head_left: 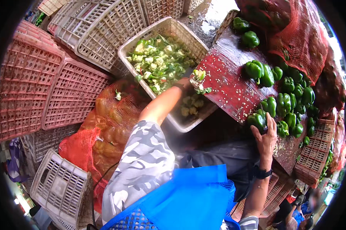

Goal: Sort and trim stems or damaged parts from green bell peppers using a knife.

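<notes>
The left hand (185, 85) was hard to make out: it reached into a pale plastic tub (185, 36) beside the table's edge, its fingers hidden, so I could not tell whether they were open, closed or gripping anything. The right hand (265, 138) showed better, its thumb and fingers curved around 1 green pepper (256, 120) at the near edge of the pile; I could not tell how firmly they pressed. The fisheye rim cut off the outer crates and sacks, and a co-worker (295, 214) at lower right was small and blurred.

The peppers in the pile (283, 104) were glossy, blocky and lobed. Ragged pale-green cores (157, 57) heaped the tub's far part, with more in shadow at its near end. 1 red mesh sack (295, 40) bulged behind the peppers; another mesh sack (111, 111), orange-brown under its netting, slumped left of the tub.

The red tabletop (226, 82) was scuffed and sprinkled with pale seeds (240, 90). Perforated plastic crates, pink (31, 88) and off-white (107, 30), stood stacked at left, and the floor (209, 23) beyond the tub shone wetly.
</notes>
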Available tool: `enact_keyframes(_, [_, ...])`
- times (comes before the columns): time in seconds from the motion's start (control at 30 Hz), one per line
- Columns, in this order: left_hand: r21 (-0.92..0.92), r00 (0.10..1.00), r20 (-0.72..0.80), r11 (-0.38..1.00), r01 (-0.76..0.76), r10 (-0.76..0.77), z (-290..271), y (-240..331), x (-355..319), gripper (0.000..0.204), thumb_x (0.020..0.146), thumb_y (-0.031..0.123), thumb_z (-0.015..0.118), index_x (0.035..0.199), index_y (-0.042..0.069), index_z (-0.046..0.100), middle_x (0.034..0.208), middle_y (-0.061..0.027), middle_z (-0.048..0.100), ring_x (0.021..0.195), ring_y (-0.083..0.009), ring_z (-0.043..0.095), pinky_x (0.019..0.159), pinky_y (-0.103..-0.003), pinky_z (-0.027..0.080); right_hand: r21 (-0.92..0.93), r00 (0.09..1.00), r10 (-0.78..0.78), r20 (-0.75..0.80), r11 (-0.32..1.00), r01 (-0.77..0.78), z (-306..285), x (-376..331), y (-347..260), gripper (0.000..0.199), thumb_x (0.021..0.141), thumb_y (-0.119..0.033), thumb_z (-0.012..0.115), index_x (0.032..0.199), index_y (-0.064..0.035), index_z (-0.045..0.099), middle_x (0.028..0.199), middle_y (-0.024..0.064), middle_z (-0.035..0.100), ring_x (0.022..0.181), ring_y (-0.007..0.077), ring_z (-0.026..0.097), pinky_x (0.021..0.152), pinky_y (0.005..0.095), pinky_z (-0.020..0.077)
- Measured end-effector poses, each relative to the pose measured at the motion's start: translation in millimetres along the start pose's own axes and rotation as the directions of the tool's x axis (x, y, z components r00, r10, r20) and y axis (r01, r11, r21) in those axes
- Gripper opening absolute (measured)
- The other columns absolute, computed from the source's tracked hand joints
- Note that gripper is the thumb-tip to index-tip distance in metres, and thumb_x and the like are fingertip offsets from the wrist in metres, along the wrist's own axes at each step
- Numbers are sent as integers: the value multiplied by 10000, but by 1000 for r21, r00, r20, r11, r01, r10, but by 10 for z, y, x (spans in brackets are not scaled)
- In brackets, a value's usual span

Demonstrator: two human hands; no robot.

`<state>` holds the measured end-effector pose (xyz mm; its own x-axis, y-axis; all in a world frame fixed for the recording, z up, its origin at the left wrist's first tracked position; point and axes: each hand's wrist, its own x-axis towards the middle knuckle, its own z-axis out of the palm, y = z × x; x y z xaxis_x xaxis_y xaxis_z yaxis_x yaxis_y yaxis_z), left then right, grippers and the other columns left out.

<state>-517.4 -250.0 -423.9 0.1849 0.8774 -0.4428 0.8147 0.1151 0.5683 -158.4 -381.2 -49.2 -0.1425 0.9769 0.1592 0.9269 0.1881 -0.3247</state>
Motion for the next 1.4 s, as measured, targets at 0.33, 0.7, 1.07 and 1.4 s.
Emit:
enact_keyframes(0.33, [62,997,-72,997,-37,41,-16,37,332,392,976,306,591,1289,76,643,1239,-121,691,1071,-273,644,940,-384,507,-48,999,28,34,998,-26,-90,268,367,745,726,-387,863,1383,-171,586,1363,113,586,1153,350,635,955,444,531])
enact_keyframes(0.7, [-146,970,-49,959,-241,236,-519,-644,185,344,928,248,662,1224,74,674,1153,-103,715,991,-230,658,907,-372,512,-46,995,94,24,995,-93,-94,507,627,837,707,-440,855,1420,-138,536,1337,128,588,1147,348,629,950,445,526])
enact_keyframes(1.07, [-780,926,-241,509,-363,292,-2160,103,-2075,301,864,142,727,1134,19,673,1048,-55,726,940,-161,692,820,-321,567,200,975,57,-217,980,-12,-652,54,332,273,932,-208,715,1114,-8,687,763,110,677,671,220,633,648,333,501])
enact_keyframes(1.4, [-776,702,-272,282,-565,658,-1911,2366,-2445,352,801,157,736,1088,-45,708,1197,-122,690,1099,-241,647,980,-382,515,836,966,200,164,493,-243,-580,-684,-527,563,890,-209,792,1378,-27,580,1097,81,707,886,131,668,796,284,551])
